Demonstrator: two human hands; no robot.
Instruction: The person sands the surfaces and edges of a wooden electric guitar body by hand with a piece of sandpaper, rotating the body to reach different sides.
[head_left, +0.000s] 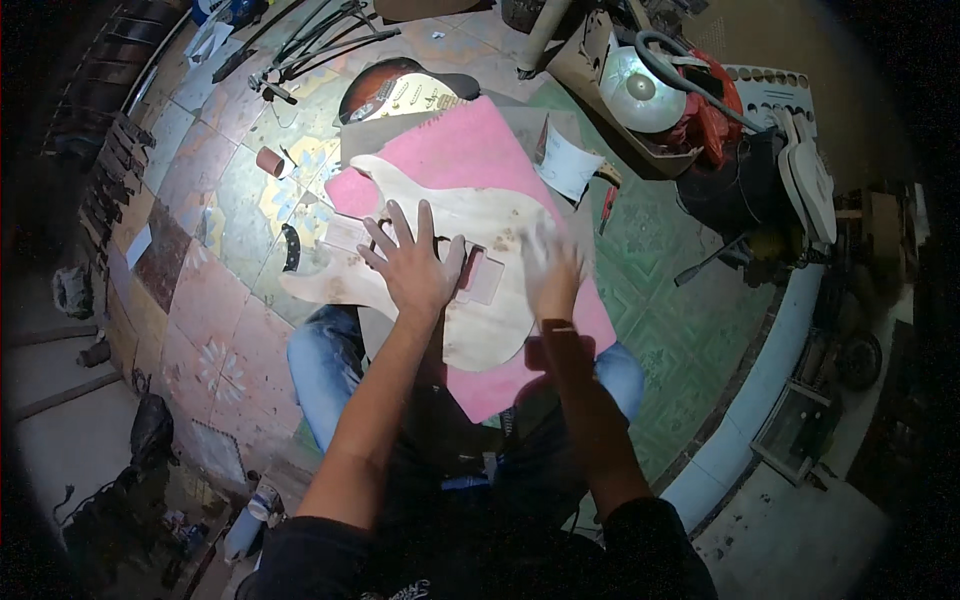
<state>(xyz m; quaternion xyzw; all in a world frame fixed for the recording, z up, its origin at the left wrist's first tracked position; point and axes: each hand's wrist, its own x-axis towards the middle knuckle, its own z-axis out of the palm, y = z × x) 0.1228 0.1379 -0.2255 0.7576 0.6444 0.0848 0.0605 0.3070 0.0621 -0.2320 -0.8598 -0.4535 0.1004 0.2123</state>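
An unfinished bare-wood guitar body lies across my lap on a pink sheet. My left hand rests flat on it with fingers spread, beside the routed cavities. My right hand is blurred over the wood at the body's right side; it seems to press something pale against the surface, but I cannot tell what.
A finished sunburst guitar body lies on the tiled floor beyond the pink sheet. A brown roll and a black pickguard piece lie to the left. A machine with a metal disc and more guitar bodies stand at right.
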